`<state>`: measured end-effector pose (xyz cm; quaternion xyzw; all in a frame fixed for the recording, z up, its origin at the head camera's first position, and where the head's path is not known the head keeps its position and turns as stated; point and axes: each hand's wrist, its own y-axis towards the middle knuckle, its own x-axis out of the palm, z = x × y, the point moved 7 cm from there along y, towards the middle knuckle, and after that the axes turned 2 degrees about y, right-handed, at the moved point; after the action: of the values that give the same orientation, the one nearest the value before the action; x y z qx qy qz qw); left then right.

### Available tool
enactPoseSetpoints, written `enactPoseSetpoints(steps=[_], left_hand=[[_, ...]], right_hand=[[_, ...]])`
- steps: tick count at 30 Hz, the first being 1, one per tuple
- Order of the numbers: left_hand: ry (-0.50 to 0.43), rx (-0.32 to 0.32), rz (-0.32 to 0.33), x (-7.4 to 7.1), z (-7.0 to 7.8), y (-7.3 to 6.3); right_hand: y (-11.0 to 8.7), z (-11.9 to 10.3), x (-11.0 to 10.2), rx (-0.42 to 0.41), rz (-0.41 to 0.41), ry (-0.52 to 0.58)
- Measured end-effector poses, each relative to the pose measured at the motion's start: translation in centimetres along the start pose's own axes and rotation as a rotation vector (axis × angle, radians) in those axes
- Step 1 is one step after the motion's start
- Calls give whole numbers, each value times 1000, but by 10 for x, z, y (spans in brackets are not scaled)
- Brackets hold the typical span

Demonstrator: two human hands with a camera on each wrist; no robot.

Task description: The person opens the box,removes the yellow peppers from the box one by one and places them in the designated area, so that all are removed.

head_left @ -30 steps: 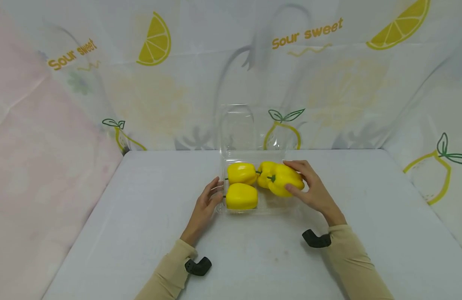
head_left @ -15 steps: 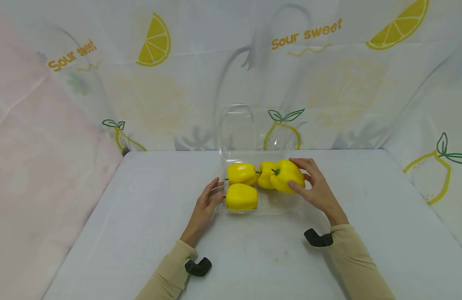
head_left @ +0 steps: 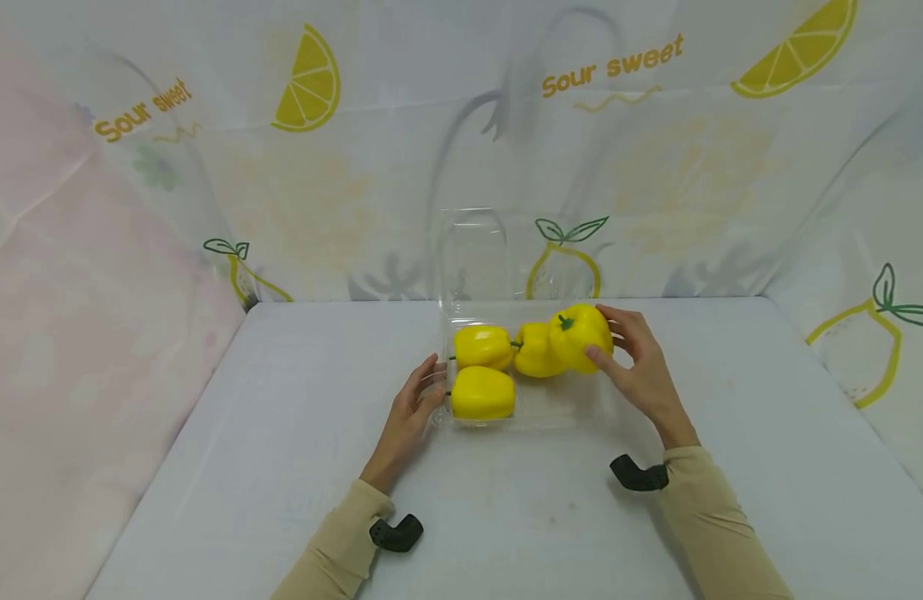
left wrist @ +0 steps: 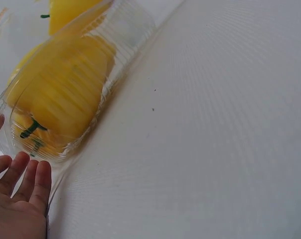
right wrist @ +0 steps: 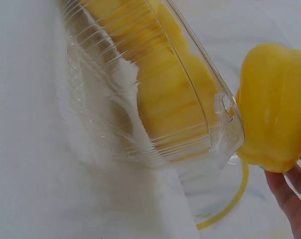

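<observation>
A clear plastic clamshell box [head_left: 536, 421] stands with its lid raised against the backdrop. Two yellow bell peppers [head_left: 482, 393] lie in its left half, stems pointing different ways. A third yellow bell pepper [head_left: 533, 350] lies in the back right part. My right hand [head_left: 641, 371] grips another yellow bell pepper [head_left: 581, 337] between thumb and fingers, raised over the box's right back corner, partly in front of the third. In the right wrist view this pepper [right wrist: 272, 107] shows beyond the box's rim. My left hand [head_left: 407, 417] rests at the box's left side, fingers extended, near the plastic [left wrist: 66, 94].
A white cloth covers the table [head_left: 319, 375]. Behind it hangs a printed curtain [head_left: 401, 167] with lemon drawings, and the open lid [head_left: 472, 258] stands in front of it. A black wrist mount [head_left: 639, 473] sits on each sleeve.
My right hand has carried its pepper back and to the right, turning it so the stem tilts upward. More of the third pepper shows. My left hand has stayed in place.
</observation>
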<state>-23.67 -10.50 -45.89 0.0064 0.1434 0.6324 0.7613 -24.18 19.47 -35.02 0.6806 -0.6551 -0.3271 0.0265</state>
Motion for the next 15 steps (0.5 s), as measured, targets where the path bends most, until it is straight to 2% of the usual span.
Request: enactPoseSetpoints(steps=[10, 15], left_hand=[[-1, 13, -6, 0, 2, 1], [2, 8, -6, 0, 0, 2]], right_hand=[[0, 9, -7, 93, 56, -20], [0, 32, -9, 147, 77, -18]])
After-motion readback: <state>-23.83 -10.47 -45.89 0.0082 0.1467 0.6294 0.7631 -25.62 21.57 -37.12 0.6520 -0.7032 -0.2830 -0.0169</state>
